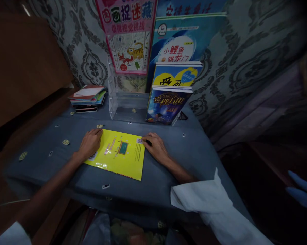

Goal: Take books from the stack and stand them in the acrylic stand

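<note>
A yellow book (120, 154) lies flat on the cloth-covered table (143, 194), turned at a slight angle. My left hand (91, 144) grips its left edge, near the upper left corner, with the fingers closed. At the upper right corner, my right hand (154, 144) pinches the edge beside a small printed code. A green board is pictured on the cover. Both thumbs and part of the fingers show; the undersides of the hands are hidden.
Beyond the yellow book stands a clear stepped rack (128, 114) holding a dark blue book (168, 105), a yellow-and-blue book (177, 73), a teal book (186, 37) and a pink book (130, 37). A book stack (87, 97) lies at the back left, near the patterned wall.
</note>
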The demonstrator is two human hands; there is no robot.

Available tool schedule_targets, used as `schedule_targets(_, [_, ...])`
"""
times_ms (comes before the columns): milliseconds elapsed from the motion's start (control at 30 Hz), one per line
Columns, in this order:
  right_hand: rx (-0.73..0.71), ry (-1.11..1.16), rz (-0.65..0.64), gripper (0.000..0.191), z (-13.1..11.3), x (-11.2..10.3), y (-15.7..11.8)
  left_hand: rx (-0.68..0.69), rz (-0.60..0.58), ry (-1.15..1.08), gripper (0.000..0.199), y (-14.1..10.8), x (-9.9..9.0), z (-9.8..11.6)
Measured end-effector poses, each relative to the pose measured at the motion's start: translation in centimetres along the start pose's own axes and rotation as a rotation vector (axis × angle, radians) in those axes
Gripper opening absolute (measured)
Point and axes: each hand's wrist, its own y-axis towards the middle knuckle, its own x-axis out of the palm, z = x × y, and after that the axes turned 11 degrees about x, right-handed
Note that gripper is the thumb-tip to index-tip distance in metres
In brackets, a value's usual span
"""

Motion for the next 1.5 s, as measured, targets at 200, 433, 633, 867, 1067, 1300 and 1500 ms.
schedule_targets(200, [-0.016, -0.027, -0.013, 0.019, 0.1, 0.0, 0.1, 0.098, 0.033, -0.092, 0.038, 0.6, 1.2, 1.3])
schedule_targets(433, [-0.032, -0.020, -0.007, 0.017, 0.2, 0.2, 0.1, 0.284, 0.028, -0.138, 0.038, 2.7, 1.8, 6.0])
schedule_targets(633, [0.001, 0.005, 0.004, 0.030, 0.4, 0.0, -0.1, 0.439, 0.069, -0.188, 0.037, 4.6, 1.2, 10.3])
schedule_targets(867, [0.086, 0.128, 0.083, 0.046, 0.7, -0.4, -0.3, 0.476, 0.083, -0.233, 0.039, 5.9, 0.8, 12.6])
schedule_targets(1067, [0.066, 0.140, 0.087, 0.048, 0.6, -0.5, -0.3, 0.435, 0.100, -0.276, 0.041, 5.8, 1.3, 12.6])
schedule_targets(1300, [0.053, 0.001, 0.035, 0.039, 0.3, -0.2, -0.5, 0.499, 0.028, -0.267, 0.036, 4.7, -0.9, 13.4])
schedule_targets(1500, [0.025, -0.038, 0.041, 0.033, 0.1, -0.4, -0.6, 0.580, 0.040, -0.400, 0.036, 0.2, -2.5, 13.9])
